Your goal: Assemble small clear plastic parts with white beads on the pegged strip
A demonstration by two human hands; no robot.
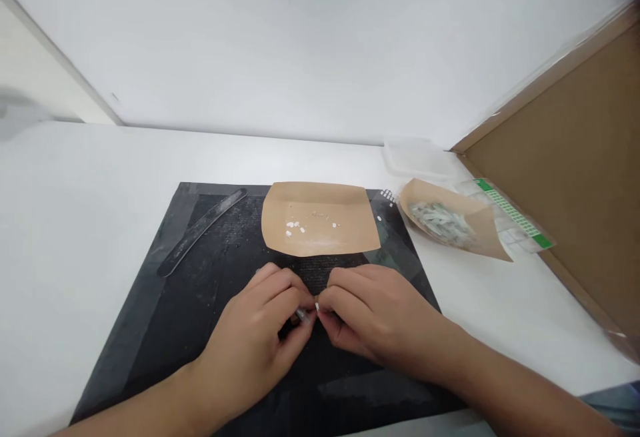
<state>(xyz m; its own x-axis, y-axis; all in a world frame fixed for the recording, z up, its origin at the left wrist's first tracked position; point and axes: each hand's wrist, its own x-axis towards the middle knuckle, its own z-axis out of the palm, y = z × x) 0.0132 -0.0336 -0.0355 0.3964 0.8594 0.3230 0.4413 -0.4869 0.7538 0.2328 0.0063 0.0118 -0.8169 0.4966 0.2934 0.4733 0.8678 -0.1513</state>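
- The left hand [263,327] reaches in from the near left, its fingers pinched together on a small clear piece [303,315] (partly hidden, so its full shape is hard to tell).
- The right hand [375,310] comes from the near right, thumb and first finger brought together at a tiny white tip [317,307]; whether that belongs to the clear piece, I cannot tell.
- Both hands' fingers are close together over the near middle of the black mat [190,330] (dusty in places), which lies on the white table [55,237].
- Just beyond the hands, a brown paper tray [320,207] sits at the mat's far edge, with several white bits [291,225] and some crumbs scattered on it.
- A dark curved file [203,231] lies slanting on the far left of the mat.
- To the tray's right, small white squares [389,197] stand in rows near the mat's far right corner.
- Farther right, a brown paper holder [483,223] carries a heap of pale strips [443,223], beside a clear sheet with a green border [515,215].
- Behind them is a clear plastic box [415,157] (quite faint against the white), with a cardboard panel [575,157] at the right and a white wall [280,43] farthest off.
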